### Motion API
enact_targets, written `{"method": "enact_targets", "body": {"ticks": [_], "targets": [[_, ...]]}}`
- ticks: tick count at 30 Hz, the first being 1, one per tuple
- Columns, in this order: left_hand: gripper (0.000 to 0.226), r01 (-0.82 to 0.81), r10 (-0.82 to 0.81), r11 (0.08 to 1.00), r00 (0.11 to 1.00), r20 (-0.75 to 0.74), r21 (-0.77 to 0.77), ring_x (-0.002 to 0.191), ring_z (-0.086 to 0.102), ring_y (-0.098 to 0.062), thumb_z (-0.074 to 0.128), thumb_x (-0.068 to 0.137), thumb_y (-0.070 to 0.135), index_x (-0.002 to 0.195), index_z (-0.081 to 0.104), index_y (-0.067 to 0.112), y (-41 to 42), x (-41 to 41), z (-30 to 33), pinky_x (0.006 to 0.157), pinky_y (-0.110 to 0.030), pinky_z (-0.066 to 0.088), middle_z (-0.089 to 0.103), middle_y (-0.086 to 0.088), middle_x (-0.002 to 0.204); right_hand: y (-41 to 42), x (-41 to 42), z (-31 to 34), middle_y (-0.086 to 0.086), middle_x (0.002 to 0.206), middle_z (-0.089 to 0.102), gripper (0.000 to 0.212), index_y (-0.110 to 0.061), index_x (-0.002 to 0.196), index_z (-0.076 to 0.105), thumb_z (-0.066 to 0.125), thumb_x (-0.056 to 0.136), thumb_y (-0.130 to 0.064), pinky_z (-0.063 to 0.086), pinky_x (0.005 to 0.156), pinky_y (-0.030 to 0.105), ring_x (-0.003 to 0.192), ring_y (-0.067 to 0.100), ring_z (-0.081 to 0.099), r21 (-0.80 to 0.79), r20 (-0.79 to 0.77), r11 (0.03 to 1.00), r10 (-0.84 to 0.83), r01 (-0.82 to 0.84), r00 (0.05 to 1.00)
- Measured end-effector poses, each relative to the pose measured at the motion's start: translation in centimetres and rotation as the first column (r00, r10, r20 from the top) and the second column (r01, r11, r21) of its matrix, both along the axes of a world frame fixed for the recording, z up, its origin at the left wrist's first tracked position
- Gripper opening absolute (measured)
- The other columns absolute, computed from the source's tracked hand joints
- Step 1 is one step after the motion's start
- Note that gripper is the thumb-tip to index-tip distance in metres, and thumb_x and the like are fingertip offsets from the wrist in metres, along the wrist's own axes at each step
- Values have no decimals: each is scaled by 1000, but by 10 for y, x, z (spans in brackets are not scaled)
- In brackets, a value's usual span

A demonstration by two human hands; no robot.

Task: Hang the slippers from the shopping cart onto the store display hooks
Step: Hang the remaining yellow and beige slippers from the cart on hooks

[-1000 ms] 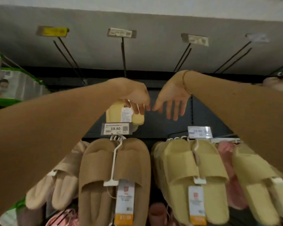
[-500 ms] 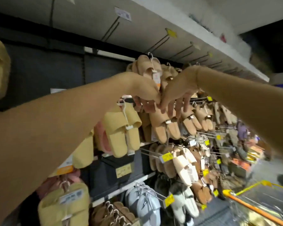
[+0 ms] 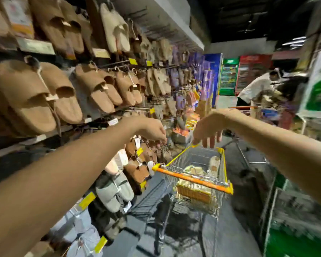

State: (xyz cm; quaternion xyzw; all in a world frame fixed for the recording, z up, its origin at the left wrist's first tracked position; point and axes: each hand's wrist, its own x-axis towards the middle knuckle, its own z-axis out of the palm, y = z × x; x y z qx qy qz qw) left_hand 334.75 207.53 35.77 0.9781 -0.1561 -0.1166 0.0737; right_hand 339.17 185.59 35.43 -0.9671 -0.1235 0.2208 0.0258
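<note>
Above wire-mesh cart [image 3: 191,179], two limp hands [image 3: 206,129]

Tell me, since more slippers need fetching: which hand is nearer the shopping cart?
Right. The right hand hangs over the shopping cart's far rim, fingers pointing down at it. The left hand is off to the cart's left, in front of the hanging slippers.

Price tags [image 3: 133,61] seemingly too blurred; no text readable.
</note>
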Motion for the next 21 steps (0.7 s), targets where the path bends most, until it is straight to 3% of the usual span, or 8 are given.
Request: {"method": "enact_targets", "body": {"ticks": [3,6,8,11,15,18,21], "targets": [[22,61,-61,998,997,-41,-22,66,59,-8,59,100,28,103,76,13,-37,49,-37,54,-16,44,72,1,88,-19,25,-34,1,103,74,38,-15,126,63,55,99,-41,57,66,29,67,13,71,-75,-94,997,9,-16,996],[22,58,-71,995,984,-164,-81,64,60,-13,60,99,25,101,75,10,-63,101,-75,65,-26,49,76,-3,87,-22,57,-81,11,122,68,28,-20,118,59,51,101,-41,53,66,29,72,18,67,-103,-174,994,-44,26,984],[21,75,-98,991,970,-221,-108,68,63,-16,59,100,24,101,73,9,-75,138,-98,66,-27,48,74,-5,86,-22,83,-102,13,124,67,28,-23,122,57,50,102,-41,53,68,30,81,23,69,-88,-200,995,-60,43,978],[20,132,-152,986,963,-220,-104,62,61,-13,57,101,22,102,72,8,-85,195,-126,49,-17,46,72,-3,85,-22,133,-130,10,116,70,40,-16,132,56,50,101,-41,55,71,32,87,24,71,-79,-165,994,-81,69,983],[26,198,-201,980,951,-237,-36,76,65,-19,54,100,21,109,72,4,-82,272,-162,75,-33,57,75,-9,93,-20,200,-158,8,107,71,34,-11,114,59,50,101,-41,54,58,29,75,20,69,-86,-151,984,-165,153,975],[29,251,-237,968,932,-273,14,70,64,-18,53,99,23,107,73,4,-76,320,-189,70,-28,54,75,-7,89,-23,243,-178,1,86,67,33,-10,104,63,50,100,-39,55,57,33,70,20,67,-74,-145,982,-182,173,973],[32,295,-265,953,922,-284,68,67,64,-17,52,98,29,101,74,5,-75,371,-218,69,-29,54,73,-3,82,-35,283,-213,6,93,68,39,-8,110,66,52,97,-42,56,67,35,84,27,70,-66,-54,975,-216,212,975]]}}
